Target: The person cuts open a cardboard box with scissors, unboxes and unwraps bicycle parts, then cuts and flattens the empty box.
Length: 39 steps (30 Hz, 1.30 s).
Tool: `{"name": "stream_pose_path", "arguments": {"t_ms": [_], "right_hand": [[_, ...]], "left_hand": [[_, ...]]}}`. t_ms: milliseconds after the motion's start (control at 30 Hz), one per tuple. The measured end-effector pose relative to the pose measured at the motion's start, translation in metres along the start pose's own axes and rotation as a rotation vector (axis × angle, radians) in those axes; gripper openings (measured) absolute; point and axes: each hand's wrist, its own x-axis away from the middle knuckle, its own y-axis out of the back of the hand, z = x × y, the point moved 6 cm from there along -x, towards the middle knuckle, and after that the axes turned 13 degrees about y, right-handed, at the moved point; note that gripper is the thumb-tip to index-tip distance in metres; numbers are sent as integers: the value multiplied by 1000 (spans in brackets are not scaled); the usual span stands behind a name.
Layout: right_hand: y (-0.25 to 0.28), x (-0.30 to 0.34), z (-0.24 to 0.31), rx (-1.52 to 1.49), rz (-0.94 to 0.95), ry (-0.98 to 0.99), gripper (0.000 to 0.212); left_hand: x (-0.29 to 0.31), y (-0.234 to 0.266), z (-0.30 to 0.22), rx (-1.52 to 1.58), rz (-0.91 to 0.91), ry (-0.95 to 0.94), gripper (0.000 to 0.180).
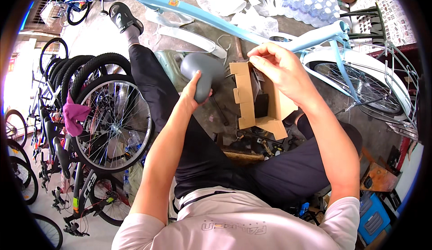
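A grey bicycle saddle is in my left hand, whose thumb lies along its upper face while the fingers curl beneath. To the right of it, my right hand is closed at the far end of an open cardboard box, thumb and forefinger together at the rim. The box's flaps stand open toward me, and a dark object shows inside. Where exactly the right fingers grip the cardboard is partly hidden. A dark rod slants down below the saddle.
Beyond my hands stretches a light blue bicycle frame, with a white-fendered wheel at right. Bicycles and a spoked wheel crowd the left. Loose tools and parts lie between my legs. Packed bottles stand far right.
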Motion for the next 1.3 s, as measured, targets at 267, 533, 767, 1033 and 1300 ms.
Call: {"name": "stream_pose_path", "arguments": {"t_ms": [267,533,767,1033,1300], "right_hand": [[40,-14,7,-42,-130,119,21],[48,-18,15,-74,-196,170,23],[50,-17,20,-27,-243,265,28],[56,-7,35,-51,-220,340,29],[67,-1,41,-6,-122,223,15]], "left_hand": [[-57,-8,24,50,96,237,76],[-74,27,21,73,56,179,75],[27,11,-12,-783,-960,-1022,41],[56,-236,69,-1628,-114,-1124,20],[-102,-246,102,-1946,-333,-903,22]]}}
